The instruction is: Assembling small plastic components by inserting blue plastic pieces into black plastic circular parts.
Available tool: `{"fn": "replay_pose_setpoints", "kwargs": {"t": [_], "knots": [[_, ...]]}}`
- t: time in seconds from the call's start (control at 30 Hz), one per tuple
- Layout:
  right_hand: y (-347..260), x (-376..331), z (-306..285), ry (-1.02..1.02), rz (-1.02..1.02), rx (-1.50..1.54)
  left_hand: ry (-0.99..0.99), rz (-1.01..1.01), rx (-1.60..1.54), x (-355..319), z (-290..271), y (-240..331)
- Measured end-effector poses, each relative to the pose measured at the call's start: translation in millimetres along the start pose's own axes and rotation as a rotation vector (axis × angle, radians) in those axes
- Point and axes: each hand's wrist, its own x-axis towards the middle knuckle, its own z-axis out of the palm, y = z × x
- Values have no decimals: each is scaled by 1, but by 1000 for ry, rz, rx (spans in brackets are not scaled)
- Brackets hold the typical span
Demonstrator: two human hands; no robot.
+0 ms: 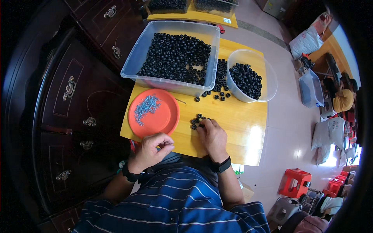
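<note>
My right hand (213, 138) is down on the yellow table, its fingers drawn together over a small cluster of black ring-shaped parts (194, 126). At least one ring seems to be at the fingertips, though the hand partly covers it. Just off the near rim of an orange plate (171, 110), my left hand (153, 152) is closed, thumb against index finger. Anything in that pinch is too small to make out. Many tiny silvery-blue metal pieces (146, 107) lie on the plate's left side.
Behind the plate stands a large clear bin (134, 70) of black rings. A round clear tub (268, 83) with more rings is to its right, and loose rings (222, 94) lie between them. Dark drawers (58, 116) line the left; a red stool (294, 182) stands at right.
</note>
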Motion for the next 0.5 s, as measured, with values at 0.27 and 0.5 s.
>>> {"fn": "replay_pose_setpoints", "kwargs": {"t": [0.27, 0.5], "knots": [[11, -14, -23, -295, 415, 1319, 30, 160, -29, 13, 9, 9], [11, -29, -19, -454, 506, 2077, -3, 219, -85, 36, 22, 41]]}}
